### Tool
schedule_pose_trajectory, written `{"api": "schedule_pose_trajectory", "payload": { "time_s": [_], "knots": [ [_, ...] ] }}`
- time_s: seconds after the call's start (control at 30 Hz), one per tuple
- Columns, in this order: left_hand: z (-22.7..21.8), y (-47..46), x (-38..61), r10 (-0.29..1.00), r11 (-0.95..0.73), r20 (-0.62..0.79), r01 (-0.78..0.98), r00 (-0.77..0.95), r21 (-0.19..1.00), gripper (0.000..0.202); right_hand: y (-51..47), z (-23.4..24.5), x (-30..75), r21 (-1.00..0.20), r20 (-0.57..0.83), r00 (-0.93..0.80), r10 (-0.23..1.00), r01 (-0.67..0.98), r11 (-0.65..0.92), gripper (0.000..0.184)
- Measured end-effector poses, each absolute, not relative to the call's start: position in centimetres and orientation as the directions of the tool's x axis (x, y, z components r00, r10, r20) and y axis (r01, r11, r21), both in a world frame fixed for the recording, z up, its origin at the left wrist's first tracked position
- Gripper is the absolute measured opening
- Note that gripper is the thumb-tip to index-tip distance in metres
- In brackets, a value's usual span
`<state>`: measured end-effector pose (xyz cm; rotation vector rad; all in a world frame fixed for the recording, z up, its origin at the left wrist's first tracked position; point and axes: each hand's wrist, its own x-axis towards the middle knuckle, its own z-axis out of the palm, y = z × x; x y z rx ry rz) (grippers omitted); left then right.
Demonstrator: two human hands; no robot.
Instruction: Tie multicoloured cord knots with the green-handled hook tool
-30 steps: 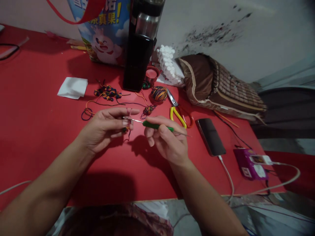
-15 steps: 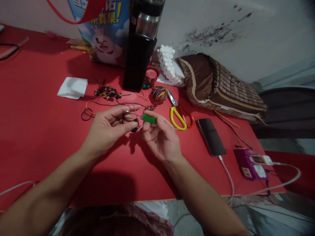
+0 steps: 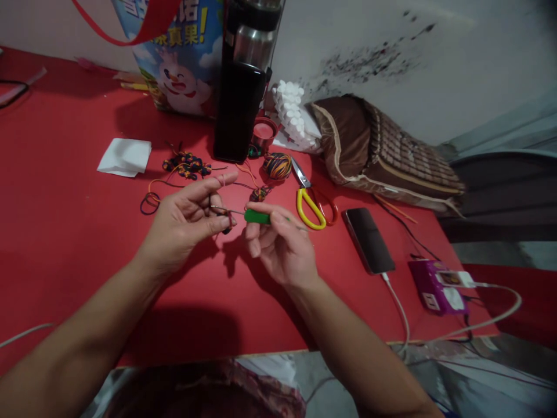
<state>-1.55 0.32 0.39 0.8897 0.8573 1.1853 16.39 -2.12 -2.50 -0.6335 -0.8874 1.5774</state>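
Note:
My left hand (image 3: 187, 217) pinches a small dark crocheted piece (image 3: 227, 230) between thumb and fingers, with yarn looped over its raised index finger. My right hand (image 3: 282, 238) grips a crochet hook (image 3: 257, 216) by its green handle; the metal shaft points left and meets the yarn at the piece. Beyond the hands lie a ball of multicoloured yarn (image 3: 277, 166) and a small tangle of the same yarn (image 3: 260, 194). Several dark and orange crocheted bits (image 3: 187, 165) lie to the left of these. How the hook's tip sits in the stitches is too small to tell.
Yellow-handled scissors (image 3: 310, 208), a charging phone (image 3: 369, 240) and a purple box (image 3: 435, 287) lie to the right on the red table (image 3: 78, 232). Behind stand an upright black phone (image 3: 239, 113), a flask (image 3: 255, 40), a printed bag (image 3: 178, 64) and a brown cushion (image 3: 387, 151). A folded tissue (image 3: 125, 157) lies left.
The hook's handle has tipped and its shaft lies farther left, by the left fingers. The left index finger is raised higher. The whole view has shifted slightly.

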Motion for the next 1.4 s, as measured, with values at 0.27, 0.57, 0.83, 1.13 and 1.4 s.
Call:
{"api": "schedule_pose_trajectory", "payload": {
  "time_s": [0.27, 0.57, 0.83, 1.13, 1.4],
  "knots": [
    [0.1, 0.0, -1.2, 0.982, -0.105, 0.131, -0.183, 0.136, 0.977, 0.055, -1.9, -2.0, 15.9, -0.66, -0.162, -0.175, 0.971, -0.712, -0.239, 0.02],
    [-0.3, 0.1, -1.3, 0.991, -0.087, 0.104, -0.183, 0.086, 0.979, 0.053, -1.6, -2.4, 16.2, -0.718, -0.139, -0.136, 0.981, -0.669, -0.194, 0.018],
    [-0.7, 0.2, -1.3, 1.0, -0.003, 0.004, -0.276, 0.0, 0.961, 0.032, -1.3, -2.6, 16.3, -0.716, -0.112, -0.135, 0.984, -0.676, -0.174, 0.02],
    [-0.5, 0.4, -0.9, 0.998, 0.041, -0.05, -0.271, -0.027, 0.962, 0.029, -1.5, -2.3, 16.2, -0.719, -0.156, -0.144, 0.977, -0.661, -0.213, 0.019],
    [-0.5, 0.4, -0.9, 0.997, 0.058, -0.067, -0.256, -0.024, 0.965, 0.027, -1.6, -2.3, 16.2, -0.732, -0.186, -0.129, 0.974, -0.643, -0.225, 0.021]
  ]
}}
